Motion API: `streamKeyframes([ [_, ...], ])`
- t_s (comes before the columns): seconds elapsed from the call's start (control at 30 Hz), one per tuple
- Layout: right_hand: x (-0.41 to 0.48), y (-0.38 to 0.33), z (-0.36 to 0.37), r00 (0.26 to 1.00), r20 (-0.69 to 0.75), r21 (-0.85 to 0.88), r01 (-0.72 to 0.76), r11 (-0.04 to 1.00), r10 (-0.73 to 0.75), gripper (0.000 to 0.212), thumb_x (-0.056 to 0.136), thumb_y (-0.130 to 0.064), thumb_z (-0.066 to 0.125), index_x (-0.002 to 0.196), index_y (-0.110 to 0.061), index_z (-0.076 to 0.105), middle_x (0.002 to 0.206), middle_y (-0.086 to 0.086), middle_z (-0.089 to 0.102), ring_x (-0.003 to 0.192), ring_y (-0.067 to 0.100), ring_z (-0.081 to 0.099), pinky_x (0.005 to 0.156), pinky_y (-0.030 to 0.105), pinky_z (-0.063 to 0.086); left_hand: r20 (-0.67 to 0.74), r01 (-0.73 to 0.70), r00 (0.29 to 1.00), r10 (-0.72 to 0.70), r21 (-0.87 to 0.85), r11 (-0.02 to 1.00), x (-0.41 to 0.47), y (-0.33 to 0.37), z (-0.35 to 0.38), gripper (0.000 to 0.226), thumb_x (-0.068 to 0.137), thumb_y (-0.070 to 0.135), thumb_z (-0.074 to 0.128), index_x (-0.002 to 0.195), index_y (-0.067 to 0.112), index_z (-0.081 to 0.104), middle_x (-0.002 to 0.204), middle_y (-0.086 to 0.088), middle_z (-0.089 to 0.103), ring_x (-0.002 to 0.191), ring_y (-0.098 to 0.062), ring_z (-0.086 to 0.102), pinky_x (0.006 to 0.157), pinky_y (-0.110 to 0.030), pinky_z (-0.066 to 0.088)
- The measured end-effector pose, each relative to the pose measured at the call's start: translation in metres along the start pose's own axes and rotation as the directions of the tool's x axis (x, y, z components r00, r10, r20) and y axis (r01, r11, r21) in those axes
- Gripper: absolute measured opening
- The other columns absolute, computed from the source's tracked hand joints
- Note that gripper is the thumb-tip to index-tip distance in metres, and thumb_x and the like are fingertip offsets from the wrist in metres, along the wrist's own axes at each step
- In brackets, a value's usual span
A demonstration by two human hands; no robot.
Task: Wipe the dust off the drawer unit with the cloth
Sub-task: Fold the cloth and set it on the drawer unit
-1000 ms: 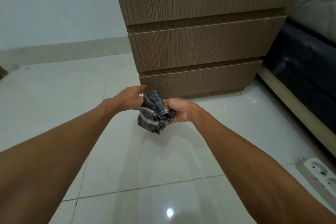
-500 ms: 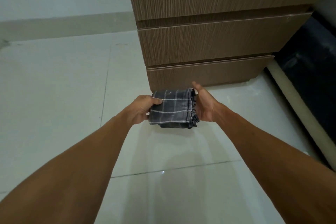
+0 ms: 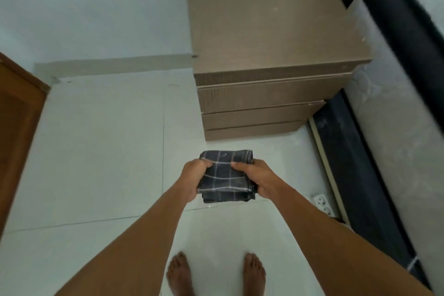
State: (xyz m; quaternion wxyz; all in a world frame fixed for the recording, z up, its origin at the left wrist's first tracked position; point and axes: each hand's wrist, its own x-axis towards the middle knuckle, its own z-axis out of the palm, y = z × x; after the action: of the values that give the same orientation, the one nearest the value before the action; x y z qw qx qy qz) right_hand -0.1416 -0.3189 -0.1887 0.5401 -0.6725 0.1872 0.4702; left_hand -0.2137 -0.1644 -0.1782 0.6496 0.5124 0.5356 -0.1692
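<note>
A folded dark grey checked cloth point(image 3: 224, 175) is held flat in front of me, above the floor. My left hand point(image 3: 193, 179) grips its left edge and my right hand point(image 3: 257, 179) grips its right edge, thumbs on top. Beyond the cloth stands the brown wood-grain drawer unit point(image 3: 269, 38), seen from above, its flat top bare and its three drawer fronts shut. The cloth is apart from the unit.
White tiled floor point(image 3: 101, 151) spreads to the left. A brown wooden door point(image 3: 16, 132) is at the far left. A bed with a dark frame point(image 3: 360, 175) runs along the right, with a white power strip point(image 3: 323, 204) on the floor beside it. My bare feet point(image 3: 216, 274) are below.
The view rose from floor level to standing height, so the unit's top is now seen. The crumpled cloth was folded flat and both hands now grip its sides.
</note>
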Motion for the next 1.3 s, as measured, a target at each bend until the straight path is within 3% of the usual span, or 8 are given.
streamKeyframes([
  [0.1,-0.044,-0.049,0.005,0.999,-0.026,-0.040,0.045,0.998,-0.046,0.015,0.084,-0.009,0.077,0.097,-0.010,0.069,0.096,0.011,0.075,0.082,0.023,0.073,0.065,0.030,0.060,0.048,-0.064,0.997,0.063,0.017,0.998,-0.047,0.041,-0.009,0.022,0.087,0.010,0.054,0.107,0.017,0.060,0.103,-0.010,0.067,0.096,-0.028,0.065,0.090,-0.046,0.053],
  [0.27,-0.095,-0.127,0.017,0.989,-0.111,-0.093,0.087,0.992,-0.097,0.027,0.082,-0.009,0.078,0.108,-0.006,0.069,0.100,0.013,0.075,0.087,0.027,0.073,0.074,0.036,0.060,0.123,-0.167,0.979,0.163,0.016,0.986,-0.103,0.110,-0.024,0.034,0.088,0.003,0.056,0.118,0.019,0.058,0.110,-0.008,0.067,0.097,-0.025,0.064,0.089,-0.043,0.054],
  [0.47,-0.114,-0.203,0.031,0.965,-0.152,-0.101,0.199,0.975,-0.213,0.021,0.082,-0.010,0.078,0.100,-0.008,0.068,0.099,0.012,0.074,0.089,0.027,0.071,0.080,0.039,0.059,0.112,-0.256,0.960,0.258,-0.031,0.966,-0.122,0.182,-0.034,0.047,0.086,0.001,0.061,0.130,0.018,0.055,0.113,-0.007,0.067,0.095,-0.023,0.067,0.081,-0.038,0.057],
  [0.7,-0.067,-0.262,0.031,0.940,-0.154,-0.103,0.292,0.951,-0.305,0.024,0.084,-0.012,0.077,0.084,-0.025,0.058,0.088,0.002,0.068,0.084,0.022,0.067,0.084,0.040,0.056,0.041,-0.308,0.949,0.312,-0.079,0.948,-0.095,0.237,-0.020,0.052,0.088,0.002,0.061,0.135,0.022,0.050,0.110,-0.005,0.066,0.090,-0.020,0.066,0.070,-0.034,0.057],
  [0.93,0.000,-0.296,0.029,0.933,-0.145,-0.111,0.314,0.943,-0.328,0.026,0.085,-0.015,0.074,0.109,-0.018,0.063,0.105,0.007,0.072,0.092,0.024,0.070,0.088,0.046,0.058,-0.069,-0.331,0.943,0.326,-0.080,0.940,-0.042,0.279,0.004,0.050,0.092,0.001,0.054,0.135,0.026,0.049,0.106,-0.002,0.063,0.089,-0.019,0.063,0.075,-0.039,0.056],
  [1.13,0.039,-0.317,0.028,0.907,-0.144,-0.208,0.363,0.908,-0.395,0.020,0.087,-0.014,0.072,0.096,-0.026,0.059,0.102,0.002,0.070,0.094,0.022,0.067,0.091,0.046,0.056,-0.180,-0.361,0.918,0.352,-0.017,0.932,-0.010,0.299,0.017,0.051,0.091,0.000,0.054,0.135,0.026,0.050,0.103,-0.002,0.064,0.090,-0.020,0.064,0.081,-0.038,0.056],
  [1.3,0.051,-0.322,0.031,0.871,-0.134,-0.414,0.383,0.826,-0.472,0.023,0.087,-0.023,0.071,0.109,-0.022,0.066,0.102,-0.001,0.071,0.095,0.021,0.067,0.088,0.047,0.056,-0.229,-0.342,0.909,0.349,0.071,0.937,0.004,0.298,0.018,0.050,0.089,0.004,0.058,0.133,0.026,0.052,0.104,-0.005,0.067,0.094,-0.024,0.066,0.085,-0.043,0.057],
])
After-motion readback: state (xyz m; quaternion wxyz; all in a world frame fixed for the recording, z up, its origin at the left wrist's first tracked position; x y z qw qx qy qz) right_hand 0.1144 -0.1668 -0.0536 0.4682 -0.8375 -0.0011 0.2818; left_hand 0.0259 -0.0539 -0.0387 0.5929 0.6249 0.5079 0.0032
